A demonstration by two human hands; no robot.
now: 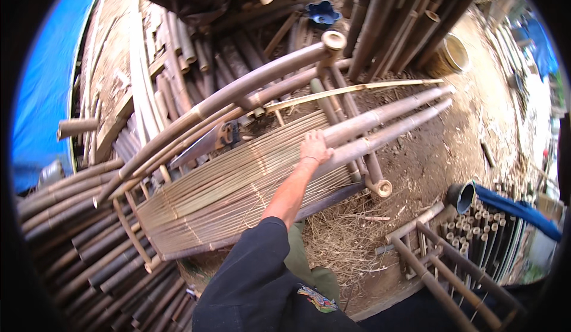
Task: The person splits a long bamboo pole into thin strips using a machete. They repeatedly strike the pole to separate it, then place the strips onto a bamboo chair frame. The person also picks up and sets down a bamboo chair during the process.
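My left hand [316,148] reaches forward over a bamboo bench [232,183] with a slatted seat. Its fingers curl over the near ends of two thick bamboo poles [386,117], which lie side by side across the bench's right end and stick out past it. Part of the pole ends is hidden under the hand. A handsaw [205,143] with a dark handle rests along the seat's far side, beside the curved bamboo rail [238,88]. One thin split bamboo strip [363,86] lies across the frame beyond the poles. My right hand is out of the picture.
Stacked dark bamboo [113,249] fills the lower left. Upright poles [392,23] stand at the back, near a yellowish bucket [455,55]. Shavings [342,231] cover ground by the bench. A smaller bamboo frame [437,260] stands lower right, near a dark bucket [461,197].
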